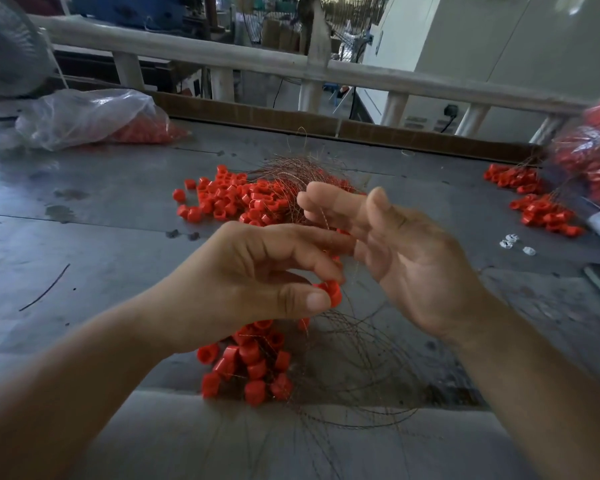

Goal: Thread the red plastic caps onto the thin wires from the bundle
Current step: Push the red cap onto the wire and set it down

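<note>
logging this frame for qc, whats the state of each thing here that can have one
left hand, pinching one red cap with thumb and fingertips
right hand, fingers extended, thumb apart, thin wire crossing its fingers
wire bundle, loose, tangled over the far cap pile
near cap cluster, heaped at the table edge among wires
plastic bag, lying slumped, caps inside
</note>
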